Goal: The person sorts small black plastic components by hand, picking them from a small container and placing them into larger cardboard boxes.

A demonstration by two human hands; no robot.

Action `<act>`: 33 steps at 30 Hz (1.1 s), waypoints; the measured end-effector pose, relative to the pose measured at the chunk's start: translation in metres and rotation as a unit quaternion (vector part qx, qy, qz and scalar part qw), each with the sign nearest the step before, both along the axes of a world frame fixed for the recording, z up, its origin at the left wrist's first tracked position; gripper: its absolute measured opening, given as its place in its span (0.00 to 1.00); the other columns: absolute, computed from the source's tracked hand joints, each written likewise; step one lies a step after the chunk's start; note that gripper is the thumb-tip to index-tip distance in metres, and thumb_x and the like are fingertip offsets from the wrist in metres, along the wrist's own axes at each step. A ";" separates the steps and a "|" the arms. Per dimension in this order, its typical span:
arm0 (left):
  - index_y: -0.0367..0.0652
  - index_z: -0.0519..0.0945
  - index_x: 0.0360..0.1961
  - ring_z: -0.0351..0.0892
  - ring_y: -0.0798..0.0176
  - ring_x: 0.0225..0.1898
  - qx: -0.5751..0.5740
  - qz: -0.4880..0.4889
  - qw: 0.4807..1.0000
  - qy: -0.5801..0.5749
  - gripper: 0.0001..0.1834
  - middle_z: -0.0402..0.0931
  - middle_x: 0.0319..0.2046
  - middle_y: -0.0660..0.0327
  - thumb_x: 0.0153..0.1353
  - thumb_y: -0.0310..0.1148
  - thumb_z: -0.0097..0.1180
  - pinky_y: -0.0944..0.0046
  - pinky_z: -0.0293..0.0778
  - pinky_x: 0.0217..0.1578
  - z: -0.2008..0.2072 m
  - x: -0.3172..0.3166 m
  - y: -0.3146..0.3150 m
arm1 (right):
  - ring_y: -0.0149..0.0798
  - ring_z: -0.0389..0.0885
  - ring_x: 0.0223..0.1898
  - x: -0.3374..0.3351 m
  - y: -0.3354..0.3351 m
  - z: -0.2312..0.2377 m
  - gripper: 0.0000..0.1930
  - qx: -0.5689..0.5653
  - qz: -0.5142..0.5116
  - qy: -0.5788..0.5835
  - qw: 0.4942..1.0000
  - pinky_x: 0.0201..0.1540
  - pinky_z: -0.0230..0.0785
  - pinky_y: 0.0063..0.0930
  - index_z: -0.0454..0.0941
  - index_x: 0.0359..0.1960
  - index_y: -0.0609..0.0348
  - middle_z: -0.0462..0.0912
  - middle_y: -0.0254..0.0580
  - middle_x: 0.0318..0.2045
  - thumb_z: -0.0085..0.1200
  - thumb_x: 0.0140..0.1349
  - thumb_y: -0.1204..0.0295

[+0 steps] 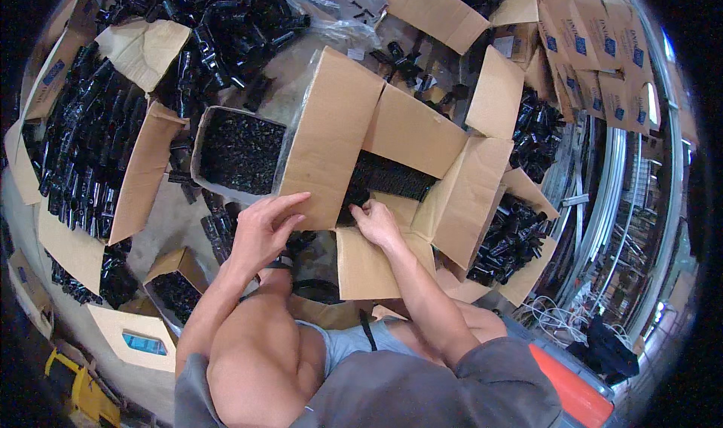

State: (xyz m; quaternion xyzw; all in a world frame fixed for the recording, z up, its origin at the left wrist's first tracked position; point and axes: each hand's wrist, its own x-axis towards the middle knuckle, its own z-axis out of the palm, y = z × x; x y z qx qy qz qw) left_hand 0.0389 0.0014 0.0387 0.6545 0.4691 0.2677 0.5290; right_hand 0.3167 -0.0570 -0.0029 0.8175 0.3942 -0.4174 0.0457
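Observation:
An open cardboard box (395, 268) stands in front of me with its flaps spread. Inside it, rows of small black parts (392, 178) lie packed close together. My right hand (376, 222) reaches into the box, its fingers curled together against a dark part (352, 202) at the box's left side; the part's exact shape is hard to make out. My left hand (263, 226) has its fingers stretched out, thumb apart, with the fingertips against the large left flap (327, 146). It holds nothing.
Left of the box stands a lined bin of small black pieces (241, 149). Cartons of black tubular parts (86, 149) stand at the far left and right (508, 240). Loose black parts (218, 29) are heaped behind. Metal rails (602, 194) and white cables (561, 319) lie at right.

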 end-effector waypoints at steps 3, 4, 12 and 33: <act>0.49 0.85 0.55 0.88 0.55 0.41 -0.010 -0.007 1.000 0.019 0.22 0.86 0.42 0.53 0.59 0.25 0.68 0.61 0.82 0.40 0.006 0.001 0.001 | 0.65 0.84 0.52 -0.004 0.005 -0.011 0.38 -0.067 -0.103 0.078 0.989 0.57 0.73 0.50 0.76 0.51 0.82 0.83 0.77 0.44 0.61 0.61 0.47; 0.48 0.85 0.55 0.88 0.54 0.42 -0.019 -0.010 0.999 0.029 0.22 0.87 0.43 0.53 0.58 0.25 0.68 0.61 0.83 0.41 0.007 0.004 0.001 | 0.65 0.84 0.52 -0.005 0.003 -0.020 0.38 -0.067 -0.106 0.077 0.989 0.57 0.73 0.50 0.76 0.51 0.82 0.83 0.77 0.44 0.61 0.61 0.47; 0.48 0.85 0.54 0.86 0.50 0.40 0.004 0.015 1.000 0.004 0.21 0.86 0.39 0.52 0.58 0.27 0.68 0.58 0.81 0.43 0.004 0.003 -0.001 | 0.66 0.79 0.59 -0.037 0.028 0.003 0.51 -0.042 -0.070 -0.069 0.994 0.63 0.71 0.48 0.66 0.60 0.89 0.79 0.79 0.52 0.62 0.59 0.41; 0.50 0.87 0.49 0.83 0.52 0.32 0.112 -0.016 0.993 -0.027 0.17 0.84 0.31 0.54 0.57 0.31 0.70 0.55 0.78 0.36 0.005 0.002 0.000 | 0.37 0.85 0.42 0.008 0.011 0.005 0.22 -0.005 -0.373 0.283 0.884 0.45 0.77 0.41 0.80 0.51 0.56 0.85 0.41 0.43 0.63 0.63 0.54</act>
